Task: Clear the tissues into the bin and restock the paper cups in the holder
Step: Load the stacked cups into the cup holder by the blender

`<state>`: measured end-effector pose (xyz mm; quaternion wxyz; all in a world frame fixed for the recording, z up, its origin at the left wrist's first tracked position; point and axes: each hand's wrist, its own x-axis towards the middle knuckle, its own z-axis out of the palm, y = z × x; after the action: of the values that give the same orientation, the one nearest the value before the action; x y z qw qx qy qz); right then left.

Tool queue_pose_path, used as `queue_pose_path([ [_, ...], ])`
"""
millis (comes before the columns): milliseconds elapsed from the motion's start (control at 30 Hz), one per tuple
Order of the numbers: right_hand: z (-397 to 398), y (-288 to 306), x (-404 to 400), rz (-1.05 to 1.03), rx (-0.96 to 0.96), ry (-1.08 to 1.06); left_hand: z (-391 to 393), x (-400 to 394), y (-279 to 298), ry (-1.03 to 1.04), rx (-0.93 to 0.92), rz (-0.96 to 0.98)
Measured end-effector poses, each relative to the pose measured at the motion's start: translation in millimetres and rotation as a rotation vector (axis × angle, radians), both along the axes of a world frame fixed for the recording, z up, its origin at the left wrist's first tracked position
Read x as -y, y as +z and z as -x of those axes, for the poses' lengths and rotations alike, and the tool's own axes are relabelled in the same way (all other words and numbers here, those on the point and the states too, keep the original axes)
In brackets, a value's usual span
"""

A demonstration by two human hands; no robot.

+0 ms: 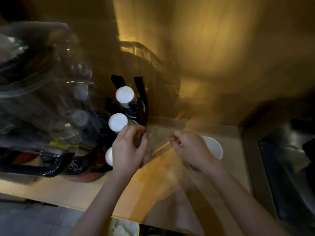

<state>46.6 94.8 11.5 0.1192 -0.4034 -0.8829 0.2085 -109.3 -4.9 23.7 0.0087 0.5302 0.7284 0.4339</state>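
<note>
A black cup holder [142,92] stands at the back of the wooden counter [71,189], with stacks of upturned white paper cups [124,94] in its slots. My left hand [127,150] is against the holder's front, its fingers curled next to the middle stack [118,122]. My right hand [190,149] hovers to the right with its fingertips pinched together. A single white paper cup [214,147] sits just behind that hand. A faint clear film seems to stretch between my hands, but blur hides what either one holds. The bin [123,227], with white tissues inside, is below the counter's front edge.
A large clear plastic bag of empty bottles [44,92] fills the left of the counter, right up against the holder. A dark steel sink [286,167] lies at the right. A wooden wall [213,48] closes off the back.
</note>
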Motion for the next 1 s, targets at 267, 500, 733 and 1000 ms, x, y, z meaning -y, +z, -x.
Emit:
queue_pose_path([
  [267,-112,5,-25,-0.189,-0.069,-0.308,-87,-63,0,-0.339,-0.087,0.284],
  [500,-159,-58,-17,0.069,0.135,-0.427,-129,-94,-39,-0.609,-0.310,0.777],
  [733,-146,-118,-4,0.380,0.185,-0.283,-144,-102,-64,-0.495,-0.245,0.731],
  [1000,-116,-108,-5,1.365,-0.777,-0.789,-146,-92,-46,-0.468,-0.121,0.493],
])
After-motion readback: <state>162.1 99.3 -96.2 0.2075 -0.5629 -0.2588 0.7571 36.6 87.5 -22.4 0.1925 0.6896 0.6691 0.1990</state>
